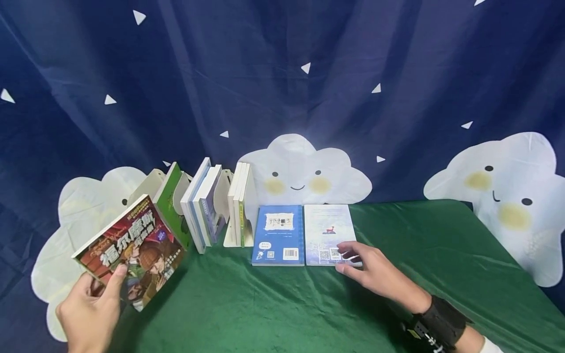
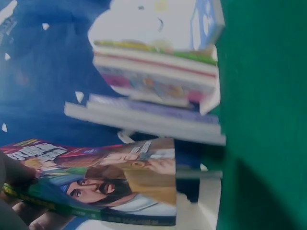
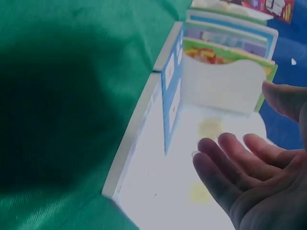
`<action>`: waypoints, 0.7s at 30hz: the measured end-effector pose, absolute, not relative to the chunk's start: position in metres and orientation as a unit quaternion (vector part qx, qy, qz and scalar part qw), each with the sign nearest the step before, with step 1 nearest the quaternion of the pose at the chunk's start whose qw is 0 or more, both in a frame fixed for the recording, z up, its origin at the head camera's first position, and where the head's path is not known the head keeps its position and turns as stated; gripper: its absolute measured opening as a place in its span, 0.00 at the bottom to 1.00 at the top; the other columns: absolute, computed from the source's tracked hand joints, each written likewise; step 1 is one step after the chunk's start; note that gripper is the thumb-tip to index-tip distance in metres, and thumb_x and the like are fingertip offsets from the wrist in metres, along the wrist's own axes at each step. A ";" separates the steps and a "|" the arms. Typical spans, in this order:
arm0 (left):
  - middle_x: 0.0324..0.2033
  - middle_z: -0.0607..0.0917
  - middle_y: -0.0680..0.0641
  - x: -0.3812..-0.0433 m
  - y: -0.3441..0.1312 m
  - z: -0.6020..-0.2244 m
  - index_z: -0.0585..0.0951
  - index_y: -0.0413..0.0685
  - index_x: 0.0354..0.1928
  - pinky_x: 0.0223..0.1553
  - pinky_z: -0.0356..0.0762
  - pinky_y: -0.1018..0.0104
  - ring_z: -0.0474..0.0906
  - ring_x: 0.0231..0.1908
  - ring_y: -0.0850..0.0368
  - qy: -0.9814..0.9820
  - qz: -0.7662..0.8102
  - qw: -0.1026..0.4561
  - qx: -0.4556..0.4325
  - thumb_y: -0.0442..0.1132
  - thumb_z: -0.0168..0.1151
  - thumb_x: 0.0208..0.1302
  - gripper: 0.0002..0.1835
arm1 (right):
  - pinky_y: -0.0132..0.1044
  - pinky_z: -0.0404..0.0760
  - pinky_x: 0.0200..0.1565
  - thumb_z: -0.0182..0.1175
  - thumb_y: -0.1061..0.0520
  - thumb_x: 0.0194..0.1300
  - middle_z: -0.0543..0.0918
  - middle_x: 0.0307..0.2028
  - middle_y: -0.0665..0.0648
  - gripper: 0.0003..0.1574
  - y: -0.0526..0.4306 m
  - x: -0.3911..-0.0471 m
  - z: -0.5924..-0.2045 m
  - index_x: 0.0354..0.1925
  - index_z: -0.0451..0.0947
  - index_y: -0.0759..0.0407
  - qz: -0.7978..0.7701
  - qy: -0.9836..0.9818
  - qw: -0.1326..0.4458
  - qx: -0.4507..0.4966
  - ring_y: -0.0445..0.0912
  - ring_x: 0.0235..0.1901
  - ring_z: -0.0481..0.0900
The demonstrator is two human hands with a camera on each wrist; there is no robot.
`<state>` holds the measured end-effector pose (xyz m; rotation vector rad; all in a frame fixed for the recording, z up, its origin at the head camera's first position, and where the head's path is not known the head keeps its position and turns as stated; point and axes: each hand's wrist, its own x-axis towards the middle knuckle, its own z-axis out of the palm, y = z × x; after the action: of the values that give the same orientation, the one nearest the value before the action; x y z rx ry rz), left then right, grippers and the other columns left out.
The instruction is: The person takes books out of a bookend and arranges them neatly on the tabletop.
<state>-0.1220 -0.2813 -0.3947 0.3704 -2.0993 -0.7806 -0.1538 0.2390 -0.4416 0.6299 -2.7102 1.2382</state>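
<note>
Here, gripping a comic-style paperback (image 1: 137, 252) with a Chinese title in the left hand (image 1: 90, 309), with thumb on the front cover and fingers behind. Held tilted above the green tablecloth (image 1: 220, 299), just in front of an upright green-covered book (image 1: 168, 211); impossible to tell whether touching it. Farther right of the left hand, more upright books (image 1: 198, 211) with pale page edges, among cream bookends (image 1: 222, 196). Extended from the other side, the right hand (image 1: 375, 269), with fingers parted and lightly bent, thumb apart, and a black wristband (image 1: 443, 321) behind. At its fingertips, a pale book (image 1: 328, 223) with a red deer, lying flat; contact unclear. Left of that hand, past the pale book, a flat blue book (image 1: 280, 238) with a barcode.
</note>
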 end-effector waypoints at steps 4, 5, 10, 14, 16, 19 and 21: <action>0.08 0.72 0.68 -0.110 -0.263 -0.388 0.79 0.45 0.26 0.11 0.55 0.72 0.61 0.10 0.70 -0.840 -0.362 0.367 0.167 0.47 0.73 0.51 0.14 | 0.43 0.83 0.43 0.65 0.42 0.60 0.80 0.47 0.49 0.28 0.229 -0.145 -0.437 0.54 0.73 0.53 0.413 -0.883 0.044 0.218 0.43 0.43 0.80; 0.08 0.73 0.68 -0.107 -0.256 -0.387 0.80 0.45 0.28 0.10 0.55 0.71 0.61 0.10 0.69 -0.841 -0.377 0.348 0.170 0.46 0.73 0.51 0.14 | 0.44 0.82 0.44 0.65 0.42 0.60 0.79 0.48 0.48 0.28 0.227 -0.143 -0.436 0.54 0.72 0.53 0.412 -0.882 0.045 0.222 0.42 0.43 0.79; 0.18 0.83 0.64 -0.094 -0.222 -0.378 0.81 0.45 0.41 0.19 0.70 0.78 0.77 0.18 0.67 -0.852 -0.444 0.230 0.151 0.47 0.70 0.55 0.17 | 0.44 0.81 0.47 0.62 0.40 0.61 0.77 0.50 0.44 0.30 0.216 -0.135 -0.432 0.57 0.70 0.48 0.419 -0.874 0.028 0.243 0.41 0.47 0.78; 0.23 0.86 0.57 -0.089 -0.199 -0.378 0.80 0.47 0.43 0.27 0.75 0.75 0.81 0.24 0.62 -0.869 -0.460 0.155 0.098 0.49 0.67 0.58 0.16 | 0.44 0.80 0.48 0.61 0.40 0.62 0.77 0.51 0.42 0.31 0.208 -0.128 -0.429 0.60 0.66 0.46 0.440 -0.862 -0.007 0.252 0.41 0.48 0.77; 0.24 0.86 0.54 -0.087 -0.188 -0.380 0.80 0.49 0.42 0.29 0.75 0.72 0.81 0.25 0.60 -0.873 -0.466 0.123 0.071 0.50 0.67 0.59 0.15 | 0.45 0.80 0.49 0.60 0.40 0.63 0.78 0.51 0.43 0.32 0.203 -0.124 -0.428 0.62 0.64 0.44 0.456 -0.852 -0.031 0.257 0.41 0.48 0.77; 0.24 0.86 0.52 -0.084 -0.172 -0.386 0.79 0.50 0.40 0.27 0.77 0.66 0.80 0.24 0.57 -0.861 -0.501 0.080 0.042 0.48 0.67 0.58 0.14 | 0.45 0.79 0.49 0.59 0.42 0.65 0.78 0.51 0.45 0.32 0.195 -0.118 -0.429 0.64 0.62 0.43 0.473 -0.836 -0.065 0.270 0.41 0.49 0.77; 0.26 0.87 0.52 -0.083 -0.160 -0.389 0.79 0.49 0.42 0.33 0.79 0.66 0.82 0.27 0.55 -0.843 -0.534 0.052 0.027 0.47 0.68 0.57 0.14 | 0.44 0.79 0.50 0.58 0.43 0.66 0.77 0.52 0.47 0.33 0.190 -0.113 -0.429 0.65 0.60 0.43 0.482 -0.826 -0.081 0.280 0.42 0.49 0.77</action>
<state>-0.0830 -0.1601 -0.3893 0.0807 -2.5660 -1.6244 -0.1130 0.1905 -0.4292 0.9278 -2.7384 1.5989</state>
